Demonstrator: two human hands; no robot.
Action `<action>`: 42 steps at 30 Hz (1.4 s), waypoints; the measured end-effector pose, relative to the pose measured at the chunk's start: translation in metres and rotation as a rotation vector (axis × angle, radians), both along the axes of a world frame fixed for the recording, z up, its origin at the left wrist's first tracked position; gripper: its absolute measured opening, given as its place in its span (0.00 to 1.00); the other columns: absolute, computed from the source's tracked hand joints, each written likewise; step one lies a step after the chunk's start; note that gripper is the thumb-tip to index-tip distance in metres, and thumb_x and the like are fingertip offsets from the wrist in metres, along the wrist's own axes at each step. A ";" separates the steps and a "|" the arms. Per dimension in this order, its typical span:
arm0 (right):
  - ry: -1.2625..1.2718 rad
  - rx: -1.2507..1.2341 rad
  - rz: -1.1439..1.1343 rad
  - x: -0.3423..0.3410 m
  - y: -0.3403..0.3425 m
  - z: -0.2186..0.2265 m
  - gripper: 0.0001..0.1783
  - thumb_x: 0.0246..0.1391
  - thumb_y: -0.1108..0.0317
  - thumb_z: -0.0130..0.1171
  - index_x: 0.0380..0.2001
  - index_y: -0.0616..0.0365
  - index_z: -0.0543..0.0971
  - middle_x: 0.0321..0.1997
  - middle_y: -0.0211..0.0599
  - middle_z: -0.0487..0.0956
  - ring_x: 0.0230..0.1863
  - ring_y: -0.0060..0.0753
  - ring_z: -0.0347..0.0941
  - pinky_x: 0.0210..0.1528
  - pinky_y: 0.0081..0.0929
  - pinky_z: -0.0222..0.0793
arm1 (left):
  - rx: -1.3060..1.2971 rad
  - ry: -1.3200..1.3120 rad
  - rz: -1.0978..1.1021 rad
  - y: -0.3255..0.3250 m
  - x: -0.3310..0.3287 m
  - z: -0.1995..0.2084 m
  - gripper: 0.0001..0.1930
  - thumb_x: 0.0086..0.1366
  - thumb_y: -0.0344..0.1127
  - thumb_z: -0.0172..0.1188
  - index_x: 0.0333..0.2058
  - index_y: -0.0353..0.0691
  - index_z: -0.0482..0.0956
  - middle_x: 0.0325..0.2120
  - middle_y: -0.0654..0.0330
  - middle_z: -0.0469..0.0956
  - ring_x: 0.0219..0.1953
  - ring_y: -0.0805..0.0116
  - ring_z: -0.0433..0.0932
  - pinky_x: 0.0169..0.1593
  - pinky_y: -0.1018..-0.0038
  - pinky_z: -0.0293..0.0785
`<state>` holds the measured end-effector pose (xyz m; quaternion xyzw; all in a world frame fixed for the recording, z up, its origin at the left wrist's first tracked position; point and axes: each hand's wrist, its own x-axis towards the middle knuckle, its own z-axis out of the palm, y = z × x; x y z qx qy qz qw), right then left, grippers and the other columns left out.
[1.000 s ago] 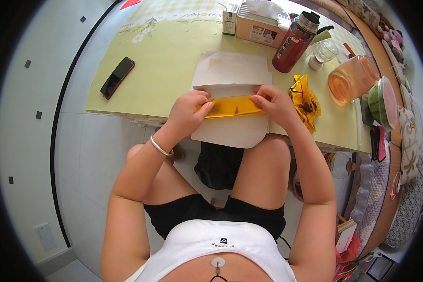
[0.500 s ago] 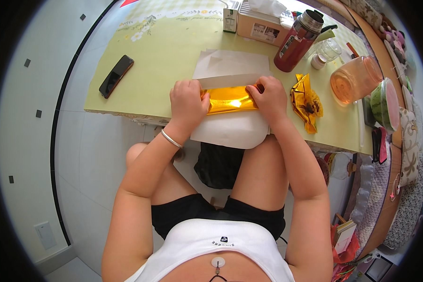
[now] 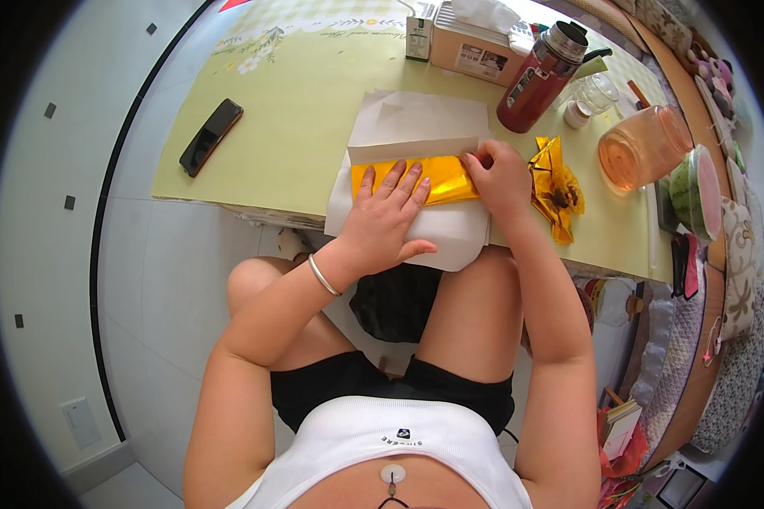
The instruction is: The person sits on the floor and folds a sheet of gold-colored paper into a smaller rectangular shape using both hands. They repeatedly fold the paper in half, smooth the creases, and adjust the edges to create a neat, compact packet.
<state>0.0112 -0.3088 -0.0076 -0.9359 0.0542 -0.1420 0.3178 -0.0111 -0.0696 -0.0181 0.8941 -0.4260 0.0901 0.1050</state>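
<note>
A strip of shiny gold foil paper [image 3: 450,181] lies across white paper sheets [image 3: 424,110] at the table's near edge. My left hand [image 3: 386,210] rests on the foil's left half, fingers spread flat and thumb out to the right. At the foil's right end, my right hand [image 3: 497,174] has its thumb and fingers pinched on the upper corner, beside a raised fold of the white paper. A crumpled gold foil piece with a dark, ruffled middle [image 3: 557,191] lies just right of my right hand.
Back right stand a red thermos [image 3: 541,81], a tissue box [image 3: 475,55] and a small carton [image 3: 419,36]. Further right are a jar of pinkish liquid [image 3: 641,148], a glass jar [image 3: 598,92] and a cut watermelon [image 3: 694,191]. A phone [image 3: 210,137] lies at the left.
My left hand has let go of the foil's left end and moved right and down, now lying flat on it. My right hand stays at the right end, shifted slightly right.
</note>
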 end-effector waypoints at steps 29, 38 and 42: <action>-0.204 -0.678 0.500 -0.063 -0.012 0.007 0.19 0.57 0.70 0.57 0.52 0.61 0.78 0.59 0.43 0.78 0.63 0.42 0.73 0.70 0.54 0.63 | 0.193 0.001 0.064 0.062 0.020 0.016 0.41 0.66 0.65 0.55 0.70 0.45 0.65 0.73 0.49 0.56 0.78 0.45 0.44 0.74 0.38 0.34; -0.304 -0.725 0.551 -0.048 0.002 0.007 0.01 0.50 0.71 0.58 0.27 0.54 0.78 0.31 0.36 0.77 0.40 0.40 0.78 0.66 0.52 0.68 | -0.238 -0.084 -0.064 -0.016 0.020 0.011 0.05 0.53 0.32 0.65 0.26 0.40 0.77 0.27 0.58 0.74 0.33 0.56 0.76 0.38 0.62 0.74; -0.313 -0.473 0.503 -0.054 0.012 0.017 0.02 0.47 0.70 0.61 0.26 0.54 0.78 0.30 0.36 0.77 0.40 0.42 0.77 0.61 0.46 0.72 | -0.209 -0.179 -0.055 -0.037 0.014 0.009 0.05 0.49 0.29 0.62 0.22 0.41 0.73 0.22 0.58 0.71 0.30 0.57 0.75 0.33 0.64 0.73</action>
